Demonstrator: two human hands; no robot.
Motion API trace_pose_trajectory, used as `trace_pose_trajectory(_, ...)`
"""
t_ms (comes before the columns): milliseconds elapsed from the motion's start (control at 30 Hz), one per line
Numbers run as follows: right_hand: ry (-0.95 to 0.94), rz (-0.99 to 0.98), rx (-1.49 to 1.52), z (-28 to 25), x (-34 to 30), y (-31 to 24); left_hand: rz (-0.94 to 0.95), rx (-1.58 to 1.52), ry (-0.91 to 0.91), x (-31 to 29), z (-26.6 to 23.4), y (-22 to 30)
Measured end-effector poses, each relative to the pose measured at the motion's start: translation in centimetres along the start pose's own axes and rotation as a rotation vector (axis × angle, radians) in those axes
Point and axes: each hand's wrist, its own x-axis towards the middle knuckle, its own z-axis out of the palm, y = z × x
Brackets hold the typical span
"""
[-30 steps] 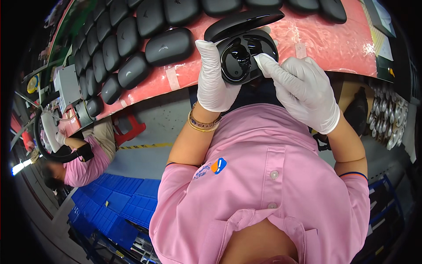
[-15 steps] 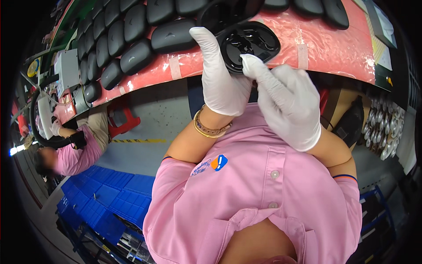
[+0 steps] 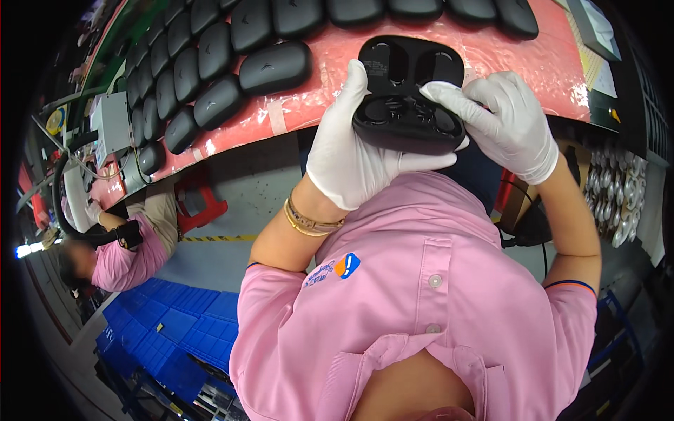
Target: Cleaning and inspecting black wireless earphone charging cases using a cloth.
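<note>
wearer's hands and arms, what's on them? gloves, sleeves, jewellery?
Both hands wear thin white gloves that end at the wrist: left hand, right hand. Forearms are bare. The left wrist carries a stack of slim gold bangles. Short pink sleeves of a buttoned shirt cover the upper arms; the right sleeve's cuff shows a dark blue edge. No watch or cable shows.

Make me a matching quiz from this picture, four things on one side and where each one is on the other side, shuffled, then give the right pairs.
Things:
1. open black case
2. closed black cases
3. gold bangles
4. blue crates

Places:
A. on the floor, lower left
B. held in both gloved hands
C. in rows on the red bench top
D. on the left wrist

Pairs: 1-B, 2-C, 3-D, 4-A
</note>
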Motion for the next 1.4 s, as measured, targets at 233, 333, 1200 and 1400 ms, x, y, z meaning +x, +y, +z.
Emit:
trace_pose_trajectory(233, 0.015, -0.229, -0.307, -1.5, -0.2, 2.3, -0.174, 0.098, 0.116, -0.7, -0.1, -0.2)
trace_pose_trajectory(333, -0.008, -0.210, -0.277, -2.5, 0.7, 1.8, -0.168, 0.112, 0.122, -0.4, -0.1, -0.3)
trace_pose_trajectory(1200, 0.359, 0.655, 0.698, 4.1, -0.1, -1.6, 0.239, 0.150, -0.003, 3.0, -0.6, 0.4)
trace_pose_trajectory(1400, 0.241, 0.170, 0.026, 3.6, 0.6, -5.8, 0.329, 0.195, 0.081, 3.1, -0.6, -0.4)
